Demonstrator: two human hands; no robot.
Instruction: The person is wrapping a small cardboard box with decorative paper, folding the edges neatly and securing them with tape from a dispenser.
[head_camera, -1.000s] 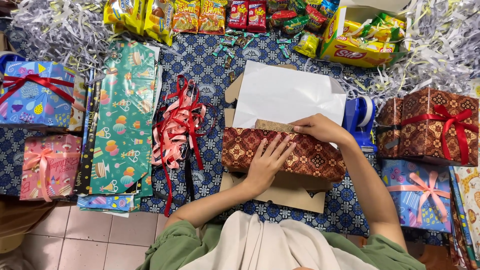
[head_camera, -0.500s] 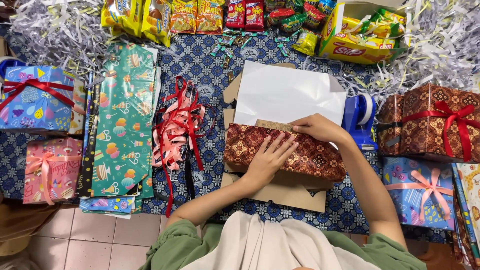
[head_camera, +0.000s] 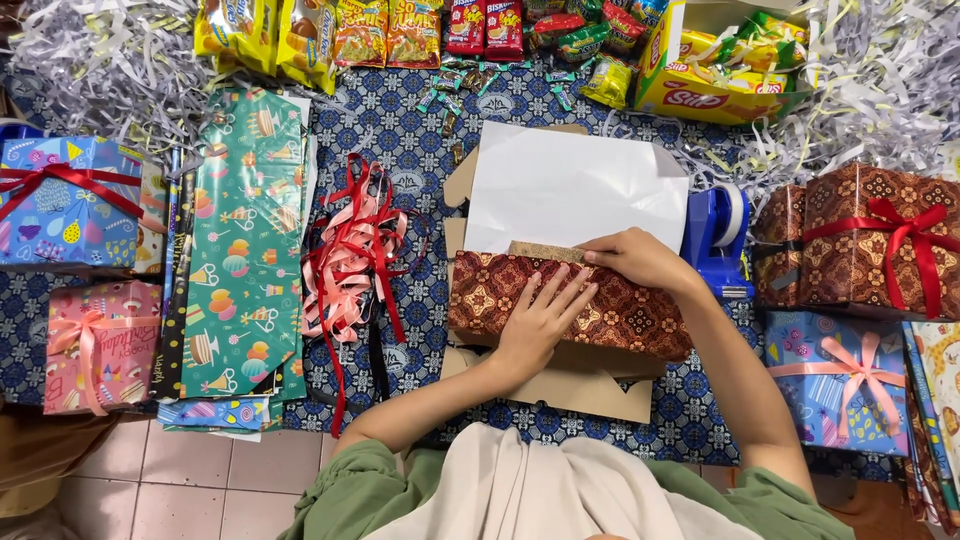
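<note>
Far out to the left of both hands sit a blue gift box (head_camera: 62, 200) tied with red ribbon and, below it, a pink gift box (head_camera: 95, 345). Next comes a stack of green wrapping paper (head_camera: 245, 250) printed with cakes, then a loose tangle of red and pink ribbon (head_camera: 350, 265), lying just left of the left fingertips.

The left hand (head_camera: 535, 325) lies flat on a box half covered in brown patterned paper (head_camera: 600, 310), fingers spread slightly apart and pressing down on the top face, clamped on nothing. The box rests on flattened cardboard (head_camera: 590, 385) over a blue patterned cloth (head_camera: 400, 120). Beyond the fingertips the white underside of the paper (head_camera: 570, 185) stretches away from the person.

The right hand (head_camera: 635, 260) rests at the far edge of the box, fingers together, pinching the paper's folded edge against it.

Just right of that hand stands a blue tape dispenser (head_camera: 722, 235). Further right are a brown gift box (head_camera: 865, 245) with a red bow and a blue gift box (head_camera: 835, 375) with pink ribbon. Snack packets (head_camera: 420, 30) line the top edge.
</note>
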